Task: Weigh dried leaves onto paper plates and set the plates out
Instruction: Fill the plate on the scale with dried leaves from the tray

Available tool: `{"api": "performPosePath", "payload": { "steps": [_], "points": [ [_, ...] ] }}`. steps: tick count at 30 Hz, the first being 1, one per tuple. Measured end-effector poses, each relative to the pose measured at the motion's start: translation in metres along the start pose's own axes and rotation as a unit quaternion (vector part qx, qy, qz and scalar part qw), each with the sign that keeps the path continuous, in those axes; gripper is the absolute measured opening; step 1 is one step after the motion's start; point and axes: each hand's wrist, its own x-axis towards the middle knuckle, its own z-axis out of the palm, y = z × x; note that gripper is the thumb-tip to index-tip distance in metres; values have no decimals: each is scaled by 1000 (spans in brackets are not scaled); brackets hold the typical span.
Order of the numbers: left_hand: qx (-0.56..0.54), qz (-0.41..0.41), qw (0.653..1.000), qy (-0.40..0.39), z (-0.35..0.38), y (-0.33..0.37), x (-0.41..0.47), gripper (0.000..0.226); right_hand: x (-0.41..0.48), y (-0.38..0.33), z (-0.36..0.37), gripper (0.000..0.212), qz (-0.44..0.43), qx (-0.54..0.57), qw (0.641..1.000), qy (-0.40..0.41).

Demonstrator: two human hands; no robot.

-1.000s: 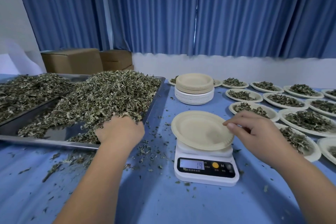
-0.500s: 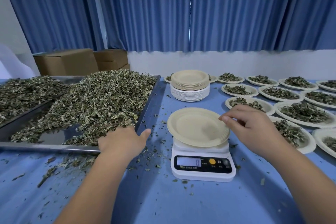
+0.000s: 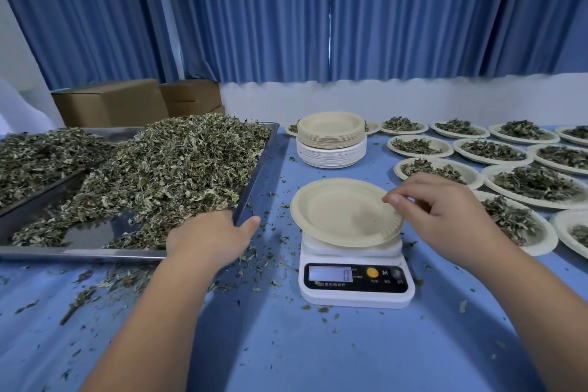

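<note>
kitchen scale (image 3: 356, 277) dropped from 19 to 0, so our paper plate (image 3: 340, 213) is tared. right hand (image 3: 445, 210) pinches its rim; left hand (image 3: 210, 232) has its fingers buried in the dried leaves (image 3: 165, 169), so we can't tell its grip.

The bench (image 3: 286, 344) is covered in plain blue; the curtains (image 3: 413, 9) are striped by vertical folds in blue. The dried leaves (image 3: 178, 162) are coloured grey-green, the tray (image 3: 254, 181) silver. The plate (image 3: 343, 210) is pale tan, on a white scale (image 3: 356, 297) marked with a black panel (image 3: 359, 287) and yellow button (image 3: 372, 272).
</note>
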Motion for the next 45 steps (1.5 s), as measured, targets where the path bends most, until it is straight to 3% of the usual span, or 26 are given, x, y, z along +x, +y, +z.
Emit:
{"api": "performPosePath", "payload": {
  "steps": [4, 7, 15, 22, 27, 33, 38, 42, 45],
  "points": [
    [43, -15, 997, 65, 2, 6, -12, 61, -2, 1, 0, 15, 1, -6, 1000, -1],
    [62, -33, 995, 66, 4, 7, -17, 60, -2, 0, -1, 15, -1, -4, 1000, 3],
    [74, 39, 981, 176, 15, -2, -20, 48, -1, 1, -4, 16, 10, 20, 1000, 13],
    [-20, 61, 983, 172, 5, -13, -13, 41, -2, 4, -5, 15, 15, 34, 999, 16],
    [-150, 74, 974, 154, -2, -26, -6, 39, -1, 4, -5, 17, 8, 41, 999, 17],
    [-183, 103, 972, 101, -16, -30, 12, 38, -1, 4, -4, 16, 16, 41, 999, 13],
    [-184, 94, 964, 169, -36, -18, 23, 42, -1, 5, -3, 16, 20, 36, 999, 10],
    [-183, 138, 947, 226, -59, 16, 21, 43, -1, 6, -2, 17, 21, 40, 999, 15],
    [-230, 185, 916, 273, -74, 53, 11, 38, 0, 6, -2, 17, 23, 47, 998, 25]
  ]
}}
